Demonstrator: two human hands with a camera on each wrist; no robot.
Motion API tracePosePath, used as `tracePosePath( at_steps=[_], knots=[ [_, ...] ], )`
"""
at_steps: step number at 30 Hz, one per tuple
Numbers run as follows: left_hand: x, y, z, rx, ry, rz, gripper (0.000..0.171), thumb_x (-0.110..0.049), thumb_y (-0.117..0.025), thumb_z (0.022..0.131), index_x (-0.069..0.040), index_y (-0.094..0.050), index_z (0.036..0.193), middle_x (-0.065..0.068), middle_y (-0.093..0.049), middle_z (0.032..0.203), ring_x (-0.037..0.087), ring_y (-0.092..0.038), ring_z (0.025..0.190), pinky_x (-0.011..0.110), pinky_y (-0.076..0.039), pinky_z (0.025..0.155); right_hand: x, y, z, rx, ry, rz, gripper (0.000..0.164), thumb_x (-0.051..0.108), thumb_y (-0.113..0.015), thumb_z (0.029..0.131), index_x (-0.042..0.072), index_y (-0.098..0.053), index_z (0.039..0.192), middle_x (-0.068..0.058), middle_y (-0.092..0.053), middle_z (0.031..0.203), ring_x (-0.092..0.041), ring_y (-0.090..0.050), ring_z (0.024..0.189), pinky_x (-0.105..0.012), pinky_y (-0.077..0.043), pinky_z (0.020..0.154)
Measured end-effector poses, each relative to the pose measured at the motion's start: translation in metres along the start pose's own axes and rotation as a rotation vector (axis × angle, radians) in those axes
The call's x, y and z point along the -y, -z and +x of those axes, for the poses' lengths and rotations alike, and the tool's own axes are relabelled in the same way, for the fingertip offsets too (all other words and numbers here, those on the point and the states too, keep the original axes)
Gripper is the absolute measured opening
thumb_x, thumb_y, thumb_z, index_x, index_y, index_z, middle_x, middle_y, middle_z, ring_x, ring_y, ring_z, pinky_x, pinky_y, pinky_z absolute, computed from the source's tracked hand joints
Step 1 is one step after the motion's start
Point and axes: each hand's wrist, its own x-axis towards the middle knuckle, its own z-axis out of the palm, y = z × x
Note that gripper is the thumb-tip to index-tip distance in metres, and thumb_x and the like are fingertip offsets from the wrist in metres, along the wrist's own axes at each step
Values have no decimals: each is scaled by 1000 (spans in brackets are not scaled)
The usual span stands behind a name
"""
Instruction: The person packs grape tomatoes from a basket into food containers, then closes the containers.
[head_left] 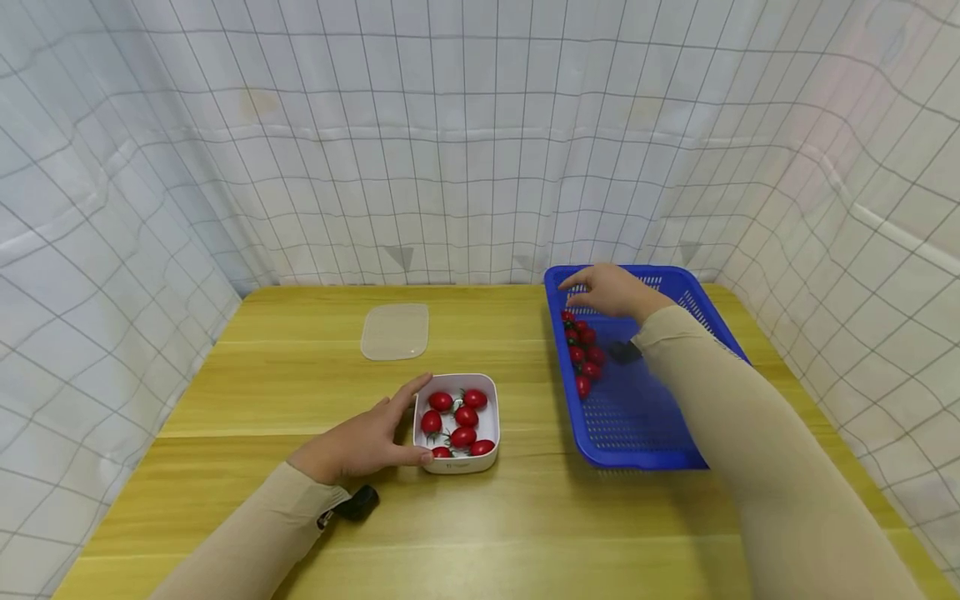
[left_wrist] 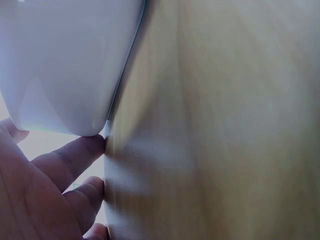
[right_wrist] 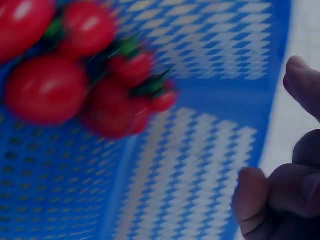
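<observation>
A white square food container (head_left: pixel 459 465) stands on the table with several red cherry tomatoes (head_left: pixel 465 415) inside, some with green stems. My left hand (head_left: pixel 371 439) holds it from the left, thumb at the near corner and index finger at the far corner. In the left wrist view, fingers (left_wrist: pixel 82 152) meet the wall of the white container (left_wrist: pixel 70 65). My right hand (head_left: pixel 611 290) hovers over the far part of a blue plastic basket (head_left: pixel 637 459), fingers apart and holding nothing. More cherry tomatoes (head_left: pixel 587 354) lie along the basket's left side; the right wrist view shows these tomatoes (right_wrist: pixel 47 90) close up, away from the fingers.
A translucent square lid (head_left: pixel 395 332) lies flat on the wooden table (head_left: pixel 300 375), behind and left of the container. White grid-patterned curtain (head_left: pixel 480 167) surrounds the table at the back and sides. The basket's perforated walls rise near the table's back right.
</observation>
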Motion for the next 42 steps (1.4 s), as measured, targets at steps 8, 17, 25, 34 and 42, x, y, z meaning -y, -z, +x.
tracePosePath(
  at_steps=[8,17,25,34,42],
  knots=[
    [-3,0,-2,3,17,-2,110,-51,-79,90,-24,-9,170,19,-23,174,53,-22,158,70,-12,128,-36,-15,-2,146,-42,-31,32,16,-73,98,11,-76,129,-17,-70,136,-41,-61,132,-59,-45,114],
    [-5,1,-2,2,18,1,109,-50,-79,91,-24,-9,170,20,-24,173,54,-22,157,71,-13,127,-44,-24,-5,245,-100,3,34,14,-74,94,11,-77,128,-19,-66,143,-45,-53,141,-62,-38,120],
    [-4,0,-2,4,33,4,109,-52,-78,91,-23,-9,170,19,-22,174,55,-21,157,71,-14,127,-55,-30,-3,252,-143,-13,41,16,-78,90,12,-75,131,-18,-69,138,-38,-66,118,-52,-55,101],
    [-3,0,-1,2,26,7,110,-53,-78,90,-24,-9,170,19,-22,174,53,-22,157,70,-13,127,-60,-31,-5,255,-89,-30,43,17,-78,91,7,-73,133,-21,-67,140,-41,-62,130,-55,-48,111],
    [-4,0,0,0,20,2,110,-53,-79,90,-23,-10,170,19,-22,174,53,-23,158,70,-12,127,-58,-32,-6,259,-103,-24,44,18,-78,91,6,-73,133,-23,-65,142,-43,-61,132,-56,-47,113]
  ],
)
